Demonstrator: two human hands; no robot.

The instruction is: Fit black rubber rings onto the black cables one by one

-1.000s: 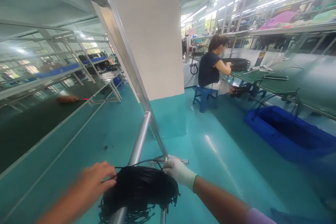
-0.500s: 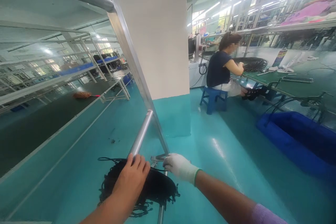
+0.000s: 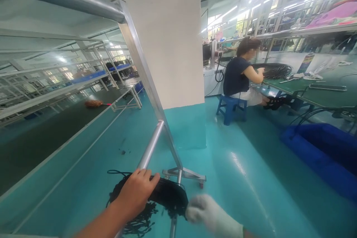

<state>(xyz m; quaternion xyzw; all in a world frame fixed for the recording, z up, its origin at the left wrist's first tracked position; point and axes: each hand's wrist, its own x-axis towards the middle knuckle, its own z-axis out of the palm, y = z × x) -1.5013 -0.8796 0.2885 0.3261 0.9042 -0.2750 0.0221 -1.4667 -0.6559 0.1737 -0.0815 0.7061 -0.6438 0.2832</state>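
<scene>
A thick bundle of black cables (image 3: 170,193) hangs over the lower metal bar (image 3: 152,145) of a rack, its knobby ends dangling. My bare left hand (image 3: 139,187) lies over the top of the bundle, fingers wrapped round cables and bar. My right hand (image 3: 203,210), in a white glove with its fingers curled, is at the right edge of the bundle. Motion blurs it, and whatever its fingertips hold does not show. One thin cable loop sticks out left of the bundle.
The rack's upright (image 3: 147,74) leans up to a top bar, beside a pillar (image 3: 173,37). A wheeled foot (image 3: 192,176) stands below. A seated co-worker (image 3: 237,76) handles cables at a green table (image 3: 329,95). A blue tub (image 3: 320,156) lies at right; a long dark-topped table (image 3: 55,135) at left.
My right hand has moved down from the rack's upright to the bundle's right edge, uncovering the wheeled foot. My left hand stays on the bundle. The view has shifted slightly.
</scene>
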